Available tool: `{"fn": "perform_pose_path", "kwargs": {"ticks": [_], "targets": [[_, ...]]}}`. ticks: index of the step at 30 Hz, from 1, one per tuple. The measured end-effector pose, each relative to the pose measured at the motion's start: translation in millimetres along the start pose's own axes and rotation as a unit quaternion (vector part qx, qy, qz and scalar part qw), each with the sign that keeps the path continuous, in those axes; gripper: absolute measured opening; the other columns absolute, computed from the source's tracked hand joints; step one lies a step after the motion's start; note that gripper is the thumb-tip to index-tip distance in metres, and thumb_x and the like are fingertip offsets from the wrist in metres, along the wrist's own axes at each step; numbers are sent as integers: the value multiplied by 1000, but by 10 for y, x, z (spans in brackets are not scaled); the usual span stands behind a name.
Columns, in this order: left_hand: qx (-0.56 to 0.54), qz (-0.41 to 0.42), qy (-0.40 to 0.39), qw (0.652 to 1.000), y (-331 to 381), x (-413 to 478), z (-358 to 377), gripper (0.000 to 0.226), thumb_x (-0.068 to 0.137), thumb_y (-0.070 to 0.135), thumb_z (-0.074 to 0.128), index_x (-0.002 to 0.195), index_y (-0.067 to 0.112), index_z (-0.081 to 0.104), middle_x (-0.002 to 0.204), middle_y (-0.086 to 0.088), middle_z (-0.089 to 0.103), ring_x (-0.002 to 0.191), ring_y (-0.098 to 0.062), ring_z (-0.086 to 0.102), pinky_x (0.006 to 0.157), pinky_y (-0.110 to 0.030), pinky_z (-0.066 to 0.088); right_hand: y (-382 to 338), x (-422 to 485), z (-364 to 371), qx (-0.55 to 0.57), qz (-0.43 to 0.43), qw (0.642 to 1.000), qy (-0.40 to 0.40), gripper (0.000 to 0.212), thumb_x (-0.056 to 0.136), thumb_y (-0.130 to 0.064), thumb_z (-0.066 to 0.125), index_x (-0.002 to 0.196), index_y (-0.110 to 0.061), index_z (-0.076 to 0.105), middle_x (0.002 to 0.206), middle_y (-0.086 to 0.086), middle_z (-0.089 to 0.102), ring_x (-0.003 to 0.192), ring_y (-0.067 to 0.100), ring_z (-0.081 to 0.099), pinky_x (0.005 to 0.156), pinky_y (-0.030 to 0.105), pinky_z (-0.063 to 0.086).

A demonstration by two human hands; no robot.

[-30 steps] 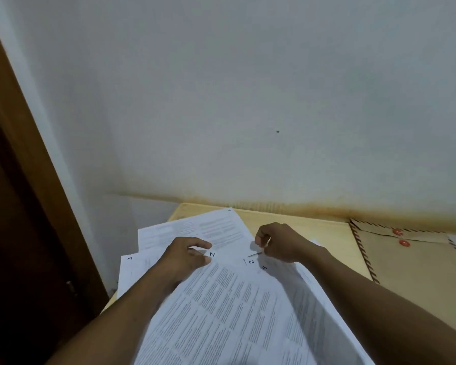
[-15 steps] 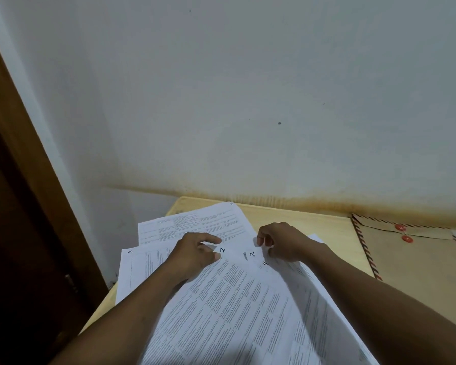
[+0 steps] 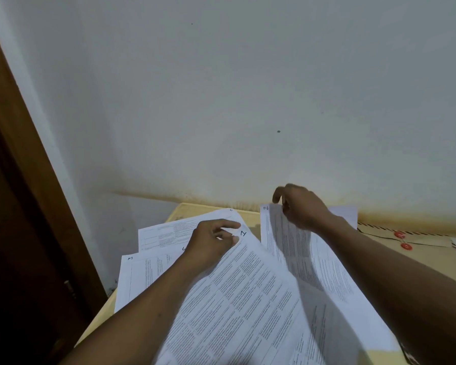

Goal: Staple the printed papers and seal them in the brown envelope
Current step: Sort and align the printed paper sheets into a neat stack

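Several printed white sheets [image 3: 242, 299] with handwritten page numbers lie fanned across the yellow table [image 3: 250, 219]. My left hand [image 3: 211, 241] presses on the top corner of the sheet marked with a number, fingers curled on it. My right hand [image 3: 300, 206] pinches the top edge of another printed sheet [image 3: 287, 241] and holds it lifted and shifted to the right, near the wall. The brown envelope [image 3: 419, 256] with two red string buttons lies flat at the right, partly under my right forearm. No stapler is in view.
A white wall with a yellowish stain along its foot stands right behind the table. A dark wooden door frame [image 3: 24, 206] runs down the left side. The table's left edge drops off beside the papers.
My right hand has lifted one sheet off the stack and carried it up and to the right. My left hand has stayed on the stack's corner.
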State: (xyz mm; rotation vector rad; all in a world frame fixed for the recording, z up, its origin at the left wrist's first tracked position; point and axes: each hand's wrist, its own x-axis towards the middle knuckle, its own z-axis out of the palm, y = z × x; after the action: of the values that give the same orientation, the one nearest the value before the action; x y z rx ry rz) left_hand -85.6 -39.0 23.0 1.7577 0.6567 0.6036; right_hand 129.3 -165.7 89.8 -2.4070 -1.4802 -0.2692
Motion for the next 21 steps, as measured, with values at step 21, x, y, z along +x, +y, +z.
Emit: {"fn": "perform_pose_path", "kwargs": {"ticks": [21], "targets": [[-17,232,98,967,1912,256,-167,26,92,19,76,113,34,76,96,1,75,87,-10,69,80,-20,54,-313,8,-1561,388,-2,894,225,21,88,-2,60,100,-18,67,85,1,61,63,15,56,56,20,43]]}}
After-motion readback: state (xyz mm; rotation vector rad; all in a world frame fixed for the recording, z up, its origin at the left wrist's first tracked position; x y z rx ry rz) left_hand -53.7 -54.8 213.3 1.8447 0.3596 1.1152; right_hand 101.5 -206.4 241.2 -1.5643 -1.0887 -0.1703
